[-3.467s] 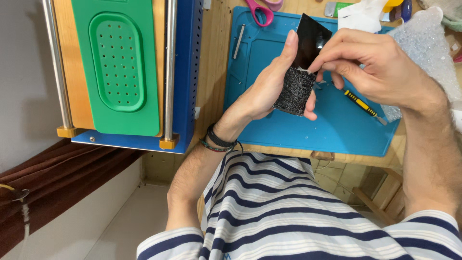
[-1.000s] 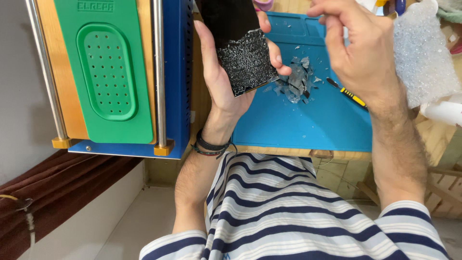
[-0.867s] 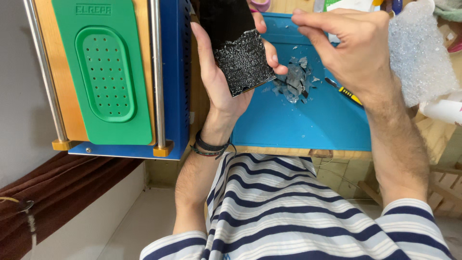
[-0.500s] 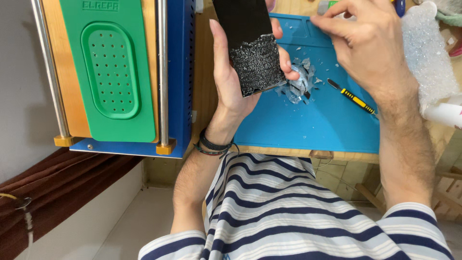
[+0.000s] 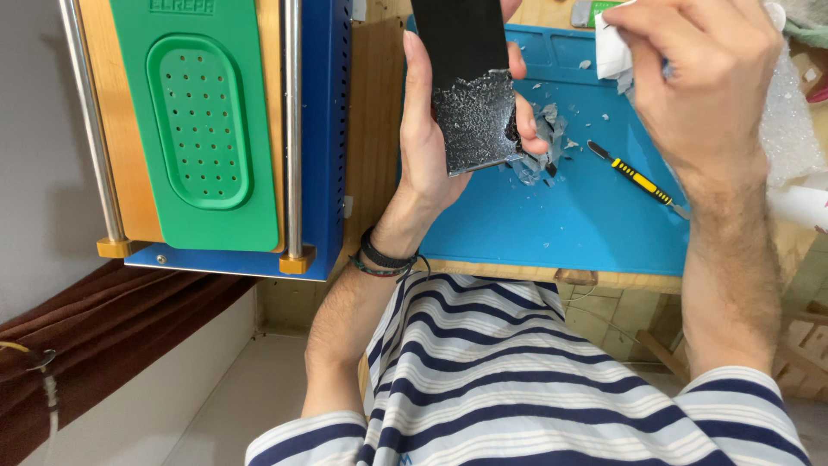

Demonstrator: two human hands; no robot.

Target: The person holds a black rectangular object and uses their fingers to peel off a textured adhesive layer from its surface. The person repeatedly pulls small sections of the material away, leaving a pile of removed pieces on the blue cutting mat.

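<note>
The left hand (image 5: 440,147) grips a phone (image 5: 466,86) over the blue mat (image 5: 561,224), its lower end shattered and upper glass intact, shards (image 5: 539,151) below, while the right hand (image 5: 699,78) pinches a white wipe (image 5: 614,52).

I've got the press (image 5: 207,129) on the left, mat (image 5: 561,224) on the bench to its right, shards (image 5: 543,151) mid-mat, knife (image 5: 634,179) right of them.

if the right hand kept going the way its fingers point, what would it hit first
The right hand, pinching a white cloth, points left toward the dark phone panel held upright in the left hand. That panel's upper part looks like the first contact, though depth between them is unclear.
</note>
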